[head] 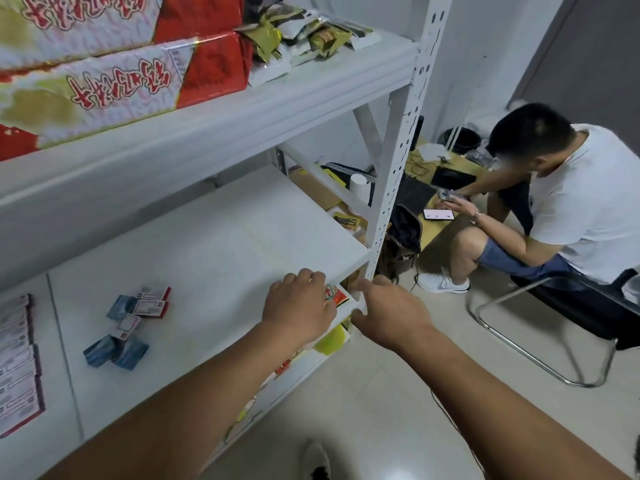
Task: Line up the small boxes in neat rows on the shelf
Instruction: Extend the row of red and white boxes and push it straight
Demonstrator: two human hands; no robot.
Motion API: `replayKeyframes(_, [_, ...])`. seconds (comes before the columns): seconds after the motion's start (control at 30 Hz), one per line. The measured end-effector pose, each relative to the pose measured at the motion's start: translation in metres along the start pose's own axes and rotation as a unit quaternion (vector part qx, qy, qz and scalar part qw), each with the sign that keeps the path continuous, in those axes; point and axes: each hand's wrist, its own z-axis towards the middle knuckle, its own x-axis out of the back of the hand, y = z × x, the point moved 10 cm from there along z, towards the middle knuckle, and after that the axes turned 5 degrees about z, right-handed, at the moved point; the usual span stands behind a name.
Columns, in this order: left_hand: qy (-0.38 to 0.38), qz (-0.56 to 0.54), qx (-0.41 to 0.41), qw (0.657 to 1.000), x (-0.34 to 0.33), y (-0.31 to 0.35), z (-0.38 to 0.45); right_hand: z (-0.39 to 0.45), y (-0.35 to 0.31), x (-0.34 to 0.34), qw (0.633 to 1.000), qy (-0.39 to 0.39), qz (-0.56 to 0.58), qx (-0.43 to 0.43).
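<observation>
White metal shelving unit [398,188] filled most of the view, three levels visible. Top level carried two large red-and-white cartons [104,91] stacked, plus a heap of gold and white foil packets [301,39]; packet count not readable. One second person in a white T-shirt [571,202] sat on a black chrome-framed chair [554,317] to the right, beside a low wooden table [436,223].

Middle shelf board [214,237] held the task items. A tidy row of flat red-edged white boxes [17,368] sat at the far left edge, cut off by the frame, so no count. Mid-board: a loose pile of small boxes [128,327], roughly three red-and-white and three blue, touching and overlapping, not aligned.

Both hands were at the board's front right corner, close together but not touching. Left hand [299,306] had its fingers curled over one small red-and-white box [334,294] at the edge. Right hand [384,313] lay just beside it, thumb out toward the corner post; whether it gripped anything, can't tell.
</observation>
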Motion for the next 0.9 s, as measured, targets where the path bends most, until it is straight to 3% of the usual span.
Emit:
replayKeyframes(0.2, [-0.009, 0.008, 0.006, 1.0, 0.006, -0.015, 0.025, 0.027, -0.008, 0.011, 1.0, -0.011, -0.008, -0.005])
replayKeyframes(0.47, [-0.019, -0.024, 0.052, 0.998, 0.006, -0.031, 0.055, 0.084, -0.016, 0.018, 0.998, -0.042, -0.024, 0.049])
replayKeyframes(0.77, [0.0, -0.085, 0.18, 0.98, 0.012, -0.045, 0.064, 0.141, -0.043, 0.022, 0.975, -0.082, -0.05, 0.201])
replayKeyframes(0.9, [0.008, -0.102, 0.268, 0.958, 0.009, -0.062, 0.049, 0.146, -0.073, -0.001, 0.941, -0.152, -0.067, 0.294])
